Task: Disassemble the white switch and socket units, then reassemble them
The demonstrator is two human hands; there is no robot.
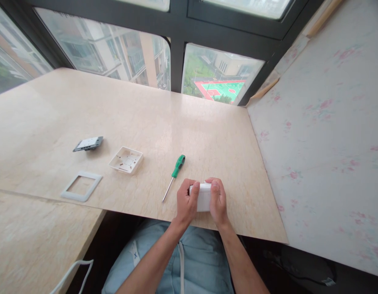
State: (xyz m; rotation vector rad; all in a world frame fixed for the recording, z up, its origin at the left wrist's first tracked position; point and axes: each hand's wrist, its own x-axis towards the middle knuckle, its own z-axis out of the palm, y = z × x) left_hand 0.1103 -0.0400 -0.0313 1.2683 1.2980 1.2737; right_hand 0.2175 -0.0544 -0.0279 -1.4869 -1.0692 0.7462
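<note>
Both my hands grip a small white plastic box (pixel 203 197), like a wall switch unit, just above the near edge of the beige marble-look table (pixel 146 118). My left hand (pixel 185 202) wraps its left side with the thumb on top. My right hand (pixel 219 201) wraps its right side, thumb also on top. A green-handled screwdriver (pixel 174 175) lies on the table just left of my hands, its tip pointing toward me.
Further left lie a white open mounting box (pixel 126 160), a white square frame (pixel 81 186) and a grey switch module (pixel 88 143). Dark-framed windows (pixel 176 45) run along the back. A floral-papered wall (pixel 323 134) stands on the right. A white cable (pixel 73 272) hangs at the lower left.
</note>
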